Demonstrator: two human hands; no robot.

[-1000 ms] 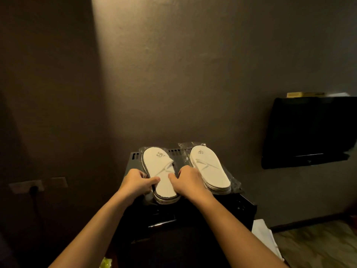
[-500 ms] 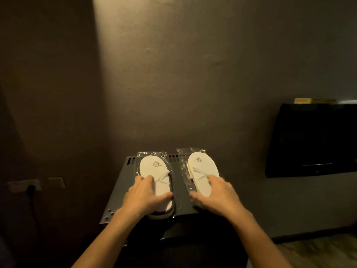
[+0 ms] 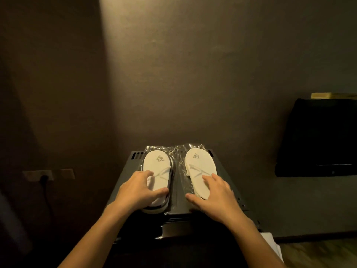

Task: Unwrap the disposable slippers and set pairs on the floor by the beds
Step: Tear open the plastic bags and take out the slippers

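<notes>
In the head view, two white slipper packs, each printed with a grey logo, are being kept in clear wrap side by side on a dark bench (image 3: 228,187). The left pack (image 3: 157,171) is being touched by the left hand (image 3: 140,192), fingers spread; the right pack (image 3: 200,169) is being covered by the spread right hand (image 3: 214,198).

Two wrapped slipper packs lie side by side on a dark cabinet (image 3: 224,182) against the wall. The left hand (image 3: 138,192) rests on the left pack (image 3: 157,167), fingers spread over its near half, thumb at its right edge. The right hand (image 3: 216,198) lies flat on the right pack (image 3: 199,164), fingers straight. A dark TV (image 3: 318,138) hangs at right; a wall socket (image 3: 38,175) sits at left.
</notes>
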